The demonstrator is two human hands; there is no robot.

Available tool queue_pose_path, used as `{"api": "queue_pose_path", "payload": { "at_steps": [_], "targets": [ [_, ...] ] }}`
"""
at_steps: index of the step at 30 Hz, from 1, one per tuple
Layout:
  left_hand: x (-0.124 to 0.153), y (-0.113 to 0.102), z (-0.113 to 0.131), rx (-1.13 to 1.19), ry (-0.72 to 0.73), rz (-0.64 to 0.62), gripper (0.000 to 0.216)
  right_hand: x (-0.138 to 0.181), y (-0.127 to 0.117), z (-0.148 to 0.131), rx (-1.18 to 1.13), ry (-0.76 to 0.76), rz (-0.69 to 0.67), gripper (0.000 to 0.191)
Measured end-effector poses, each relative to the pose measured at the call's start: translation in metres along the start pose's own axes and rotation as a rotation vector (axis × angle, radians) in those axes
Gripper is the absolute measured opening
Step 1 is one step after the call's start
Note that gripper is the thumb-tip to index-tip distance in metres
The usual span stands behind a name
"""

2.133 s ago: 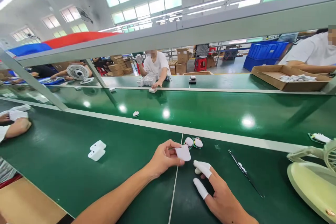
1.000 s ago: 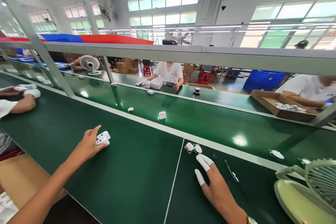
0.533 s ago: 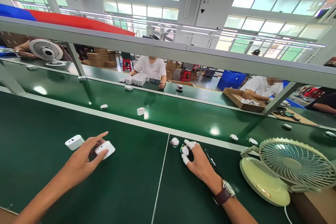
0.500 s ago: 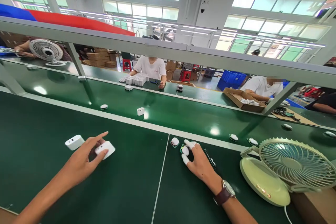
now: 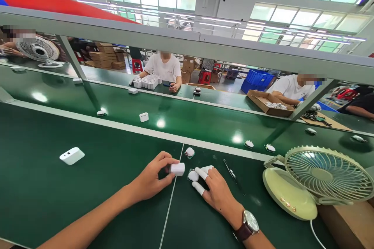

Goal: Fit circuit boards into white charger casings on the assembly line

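Note:
My left hand (image 5: 149,177) pinches a white charger case (image 5: 178,169) between thumb and fingers, over the white line on the green bench. Just right of it, a small circuit board (image 5: 193,175) topped by a white blob is gripped by my right hand (image 5: 217,190). White finger covers are on that hand's thumb and fingers, and a watch is on the wrist. A second circuit board (image 5: 189,152) with a white top lies slightly behind. Away to the left, another white charger case (image 5: 72,156) rests on its side, with port openings showing.
A thin black strip (image 5: 230,169) with white bits lies right of my right hand. A green fan (image 5: 292,190) stands at the right. Beyond the white edge strip, the green belt (image 5: 201,128) carries several boards and a case (image 5: 144,117). Co-workers sit across.
My left hand has carried the charger case right, close to the circuit board. My right hand has shifted slightly left and down with the board. The view has tilted down and turned slightly.

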State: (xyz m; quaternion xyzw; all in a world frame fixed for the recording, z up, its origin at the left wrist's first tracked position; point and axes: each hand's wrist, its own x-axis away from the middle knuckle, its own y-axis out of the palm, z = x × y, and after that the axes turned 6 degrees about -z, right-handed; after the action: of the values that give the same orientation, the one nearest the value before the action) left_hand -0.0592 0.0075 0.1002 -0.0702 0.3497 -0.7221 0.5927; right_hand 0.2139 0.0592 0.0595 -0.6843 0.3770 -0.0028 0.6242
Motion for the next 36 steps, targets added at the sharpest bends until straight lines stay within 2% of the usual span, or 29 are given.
{"api": "queue_pose_path", "payload": {
  "at_steps": [3,6,8,14,20,25,27,30,33,36],
  "targets": [
    [-0.013,0.019,-0.006,0.056,0.008,0.004,0.042,0.005,0.001,-0.001,0.007,0.047,-0.053,0.055],
    [-0.018,0.032,-0.014,0.018,0.022,-0.001,0.054,0.004,-0.002,-0.005,0.015,0.013,-0.126,0.048],
    [-0.016,0.036,-0.019,-0.025,0.040,-0.013,0.050,0.001,-0.004,-0.008,0.016,0.000,-0.139,0.044],
    [-0.008,0.037,-0.026,-0.103,0.074,0.011,0.026,-0.002,0.002,-0.010,0.055,0.068,-0.134,0.041],
    [-0.007,0.038,-0.027,-0.125,0.143,-0.016,0.020,0.000,0.007,-0.009,0.139,0.078,-0.158,0.037],
    [-0.005,0.036,-0.026,-0.145,0.155,-0.028,0.030,0.004,0.002,-0.006,0.021,0.118,-0.078,0.065],
    [-0.003,0.035,-0.025,-0.151,0.146,-0.041,0.037,0.006,-0.002,-0.006,-0.054,0.114,-0.045,0.070],
    [-0.001,0.036,-0.025,-0.159,0.147,-0.053,0.040,0.008,-0.003,-0.010,-0.121,0.066,-0.091,0.059],
    [0.001,0.037,-0.026,-0.192,0.173,-0.040,0.035,0.008,-0.001,-0.013,-0.028,0.078,-0.167,0.050],
    [0.001,0.038,-0.028,-0.227,0.202,-0.006,0.025,0.007,0.000,-0.013,0.064,0.100,-0.182,0.051]
  ]
}}
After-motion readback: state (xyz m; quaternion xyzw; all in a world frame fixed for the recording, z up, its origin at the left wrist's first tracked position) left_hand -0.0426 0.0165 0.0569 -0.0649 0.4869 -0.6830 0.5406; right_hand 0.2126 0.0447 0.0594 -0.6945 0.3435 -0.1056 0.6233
